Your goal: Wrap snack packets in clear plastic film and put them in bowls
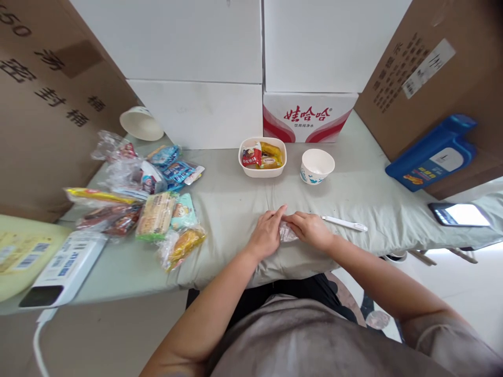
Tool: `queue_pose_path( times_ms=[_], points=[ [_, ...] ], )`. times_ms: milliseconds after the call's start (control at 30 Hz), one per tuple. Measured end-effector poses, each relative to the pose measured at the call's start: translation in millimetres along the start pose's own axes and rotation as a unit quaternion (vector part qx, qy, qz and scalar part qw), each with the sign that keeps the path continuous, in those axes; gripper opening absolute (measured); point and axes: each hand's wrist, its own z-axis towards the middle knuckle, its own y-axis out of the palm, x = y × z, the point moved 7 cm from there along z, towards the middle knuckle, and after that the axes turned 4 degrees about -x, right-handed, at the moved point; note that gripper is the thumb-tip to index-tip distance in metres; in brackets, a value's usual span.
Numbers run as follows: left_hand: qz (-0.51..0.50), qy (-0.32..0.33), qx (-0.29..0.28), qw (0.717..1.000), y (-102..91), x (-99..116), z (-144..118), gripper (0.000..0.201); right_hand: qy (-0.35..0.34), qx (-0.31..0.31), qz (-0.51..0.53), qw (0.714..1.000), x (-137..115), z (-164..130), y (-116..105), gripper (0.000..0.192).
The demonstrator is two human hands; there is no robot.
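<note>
A small clear packet (pixel 288 232) lies on the pale green cloth (pixel 236 199) near the table's front edge, caught between both hands. The left hand (pixel 268 234) pinches its left end, forefinger stretched forward over it; the right hand (pixel 311 229) pinches the right end with curled fingers. What the packet contains is too blurred to tell. At 3 o'clock from the hands, just beside the right one, lies a white pen (pixel 345 223). At 12 o'clock, well apart, a cream tray (pixel 262 170) holds a red packet and yellow ones, and a white paper bowl (pixel 316 166) with blue marks stands just to its right. From 9 to 10 o'clock spreads a heap of wrapped snacks (pixel 149 199), with an overturned paper bowl (pixel 140 123) behind it at the wall of boxes. Further at 8 o'clock a white device (pixel 65 267) with a cable lies near the edge. At 2 o'clock a blue case (pixel 434 154) leans against a carton, and a lit phone (pixel 459 214) lies at 3 o'clock, far off.
</note>
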Motion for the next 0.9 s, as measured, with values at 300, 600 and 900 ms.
queue_pose_path(
  times_ms=[300, 600, 900],
  points=[
    [0.001, 0.032, 0.154, 0.988, -27.0, 11, -8, 0.040, 0.065, -0.016, -0.078, 0.995, 9, 12, 25, 0.018],
    [0.086, 0.004, -0.029, 0.996, -3.4, 21, 1, 0.010, 0.144, 0.010, -0.133, 0.981, 29, 12, 10, 0.022],
    [0.081, 0.016, 0.010, 0.997, -5.9, 20, -3, 0.018, -0.051, 0.025, -0.015, 0.998, -2, -10, 2, 0.019]
  ],
)
